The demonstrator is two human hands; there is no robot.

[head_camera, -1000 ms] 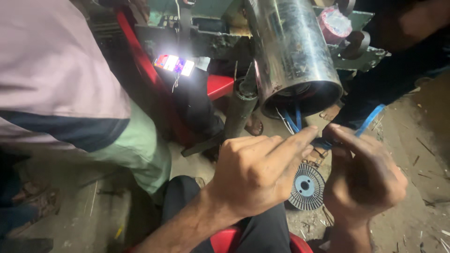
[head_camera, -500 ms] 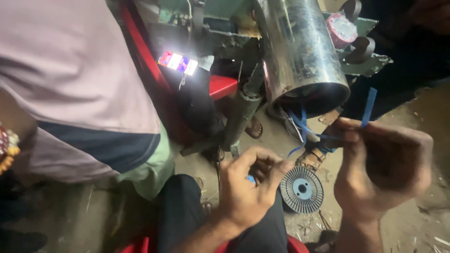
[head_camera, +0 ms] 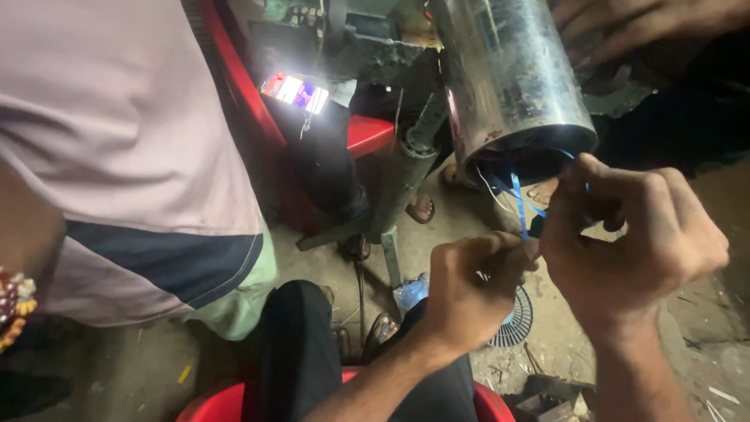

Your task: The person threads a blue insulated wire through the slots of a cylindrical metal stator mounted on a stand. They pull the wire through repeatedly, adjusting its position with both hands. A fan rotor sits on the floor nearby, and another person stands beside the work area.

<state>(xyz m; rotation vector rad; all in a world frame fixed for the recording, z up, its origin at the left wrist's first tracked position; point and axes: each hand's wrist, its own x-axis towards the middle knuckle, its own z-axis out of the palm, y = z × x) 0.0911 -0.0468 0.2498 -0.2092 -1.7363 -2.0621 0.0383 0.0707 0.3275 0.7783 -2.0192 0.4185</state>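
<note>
While a co-worker's pale shirt with a dark band (head_camera: 117, 156) fills the left of the view, the largest object at the work is seen to be a shiny steel cylinder (head_camera: 508, 78), tilted so that its long axis runs from the upper middle down toward the lower right and its dark open mouth faces the person's hands. Another person's hand (head_camera: 625, 23) is laid near its upper end. Below it a grey metal post (head_camera: 398, 187) is set on a dusty floor (head_camera: 101, 375), a red plastic stool (head_camera: 371, 133) and a lit phone screen (head_camera: 295, 92) are seen behind, and a ridged round disc (head_camera: 516, 320) is partly hidden under the wrists on the floor. The right hand (head_camera: 633, 242) is held just below the cylinder's mouth, closed, with thumb and fingertips pinched on a thin blue strap (head_camera: 522, 207). This strap is seen to come out of the mouth and hang almost straight down, its long axis near vertical, between the two hands. The left hand (head_camera: 469, 289) is placed lower and to the left, curled shut, its fingertips brought against the strap's lower end beside the right thumb; whether anything more is gripped there cannot be told. Of the two, the right hand is the nearer to the mouth, the strap lying up and slightly left from its grip.
</note>
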